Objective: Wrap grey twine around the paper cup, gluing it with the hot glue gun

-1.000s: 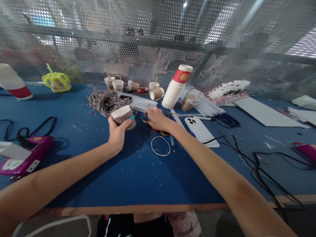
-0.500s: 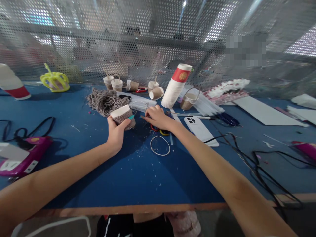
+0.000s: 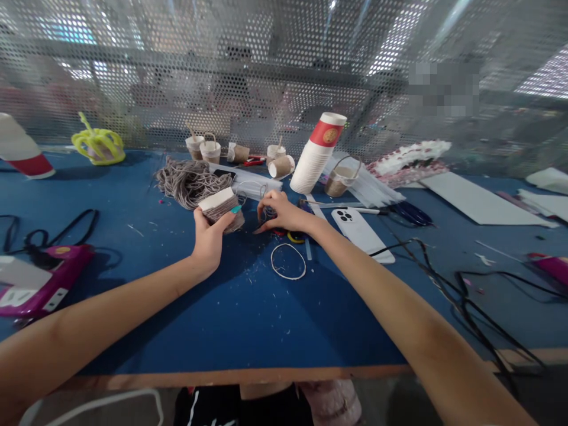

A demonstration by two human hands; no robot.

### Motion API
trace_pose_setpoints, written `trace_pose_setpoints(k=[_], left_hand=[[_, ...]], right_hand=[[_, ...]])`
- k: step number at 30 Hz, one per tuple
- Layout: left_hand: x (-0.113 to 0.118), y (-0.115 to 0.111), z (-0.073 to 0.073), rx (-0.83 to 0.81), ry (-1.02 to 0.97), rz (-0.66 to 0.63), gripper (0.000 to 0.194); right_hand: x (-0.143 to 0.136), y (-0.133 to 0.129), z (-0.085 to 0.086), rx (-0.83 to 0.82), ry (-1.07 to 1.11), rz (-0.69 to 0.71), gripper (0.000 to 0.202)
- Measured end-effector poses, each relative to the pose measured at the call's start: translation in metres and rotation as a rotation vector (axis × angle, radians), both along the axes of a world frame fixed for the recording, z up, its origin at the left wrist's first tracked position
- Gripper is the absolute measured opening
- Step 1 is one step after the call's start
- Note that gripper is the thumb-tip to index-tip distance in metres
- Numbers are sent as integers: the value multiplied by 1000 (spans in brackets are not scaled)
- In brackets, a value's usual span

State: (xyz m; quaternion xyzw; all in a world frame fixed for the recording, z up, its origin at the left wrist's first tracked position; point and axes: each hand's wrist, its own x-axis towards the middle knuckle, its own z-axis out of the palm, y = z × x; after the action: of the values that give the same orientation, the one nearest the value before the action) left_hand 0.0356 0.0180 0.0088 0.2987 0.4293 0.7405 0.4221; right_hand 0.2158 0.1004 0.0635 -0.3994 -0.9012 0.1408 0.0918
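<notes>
My left hand (image 3: 209, 236) grips a white paper cup (image 3: 212, 201) lying on its side, its mouth turned away from me. Grey-brown cord (image 3: 228, 218) is wound round the cup's wall. Just right of it my right hand (image 3: 284, 213) hovers low over the table, with thumb and forefinger curved apart. A thin loop of the cord shows by its fingers; whether they touch it is unclear. Partly hidden below that hand are scissors (image 3: 295, 237) with yellow and red handles. Behind the cup lies a loose heap of grey-brown cord (image 3: 189, 182).
A pale ring (image 3: 288, 262) lies in front of my right hand. Beyond stand a leaning stack of paper cups (image 3: 313, 160) and a small cord-wrapped basket (image 3: 341, 180). A white phone (image 3: 361, 235) and black cables (image 3: 461, 290) lie right, a purple glue gun (image 3: 62, 278) left.
My right hand's fingers have curled and its thumb has spread downward, widening the gap between them. My left hand and the cup stay almost still.
</notes>
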Motion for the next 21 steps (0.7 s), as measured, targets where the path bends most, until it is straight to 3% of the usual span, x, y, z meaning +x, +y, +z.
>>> trace_pose_setpoints(k=[5, 10, 17, 21], left_hand=[[0, -1, 2, -16, -27, 2, 47], [1, -1, 1, 6, -6, -5, 45], [0, 0, -1, 13, -2, -14, 46], [1, -2, 0, 17, 9, -75, 49]], right_hand=[[-12, -3, -7, -31, -31, -68, 16], [-9, -7, 7, 8, 23, -57, 14], [2, -3, 26, -253, 543, -158, 24], [8, -4, 37, -257, 723, -212, 25]])
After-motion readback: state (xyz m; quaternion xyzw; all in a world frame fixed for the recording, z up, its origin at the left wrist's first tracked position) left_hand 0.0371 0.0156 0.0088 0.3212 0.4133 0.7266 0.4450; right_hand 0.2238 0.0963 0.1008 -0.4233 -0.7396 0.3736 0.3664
